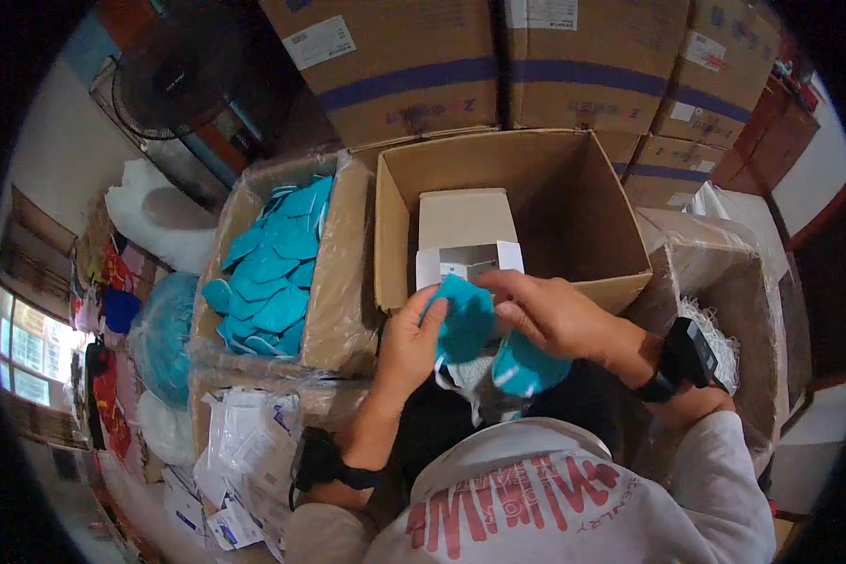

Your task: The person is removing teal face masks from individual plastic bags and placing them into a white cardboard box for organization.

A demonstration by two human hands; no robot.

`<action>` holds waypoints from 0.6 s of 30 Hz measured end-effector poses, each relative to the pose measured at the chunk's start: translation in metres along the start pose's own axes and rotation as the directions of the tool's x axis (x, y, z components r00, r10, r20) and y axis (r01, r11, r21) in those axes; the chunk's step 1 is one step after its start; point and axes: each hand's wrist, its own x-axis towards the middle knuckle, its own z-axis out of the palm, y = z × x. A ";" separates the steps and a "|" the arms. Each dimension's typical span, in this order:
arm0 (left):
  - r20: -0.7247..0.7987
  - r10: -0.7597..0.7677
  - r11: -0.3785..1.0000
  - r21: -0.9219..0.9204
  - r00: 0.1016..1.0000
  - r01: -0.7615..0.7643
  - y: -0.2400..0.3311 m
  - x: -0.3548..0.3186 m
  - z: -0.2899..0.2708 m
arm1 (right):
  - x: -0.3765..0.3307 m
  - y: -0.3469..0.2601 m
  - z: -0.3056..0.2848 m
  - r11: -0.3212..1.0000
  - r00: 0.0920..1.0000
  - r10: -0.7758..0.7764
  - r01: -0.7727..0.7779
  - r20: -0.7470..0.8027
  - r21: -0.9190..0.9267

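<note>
My left hand pinches the left edge of a teal folded face mask in front of my chest. At its top right edge, my right hand is closed, index finger and thumb by the mask. A second teal face mask shows below my right palm; whether that hand grips it too is partly hidden. Whitish straps or cloth hang between the two masks. Just beyond my fingers stands a small white carton, its flaps raised toward me.
A large open cardboard box surrounds the small carton. Left of it, a plastic-lined box holds many teal masks. White packets lie nearer left. At right, a box contains white strands. Stacked cartons stand behind.
</note>
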 end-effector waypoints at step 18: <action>-0.177 -0.023 0.911 -0.409 0.984 -0.053 -0.012 -0.023 -0.002 | 0.022 0.027 0.035 0.944 0.914 0.099 0.039 -0.395 0.328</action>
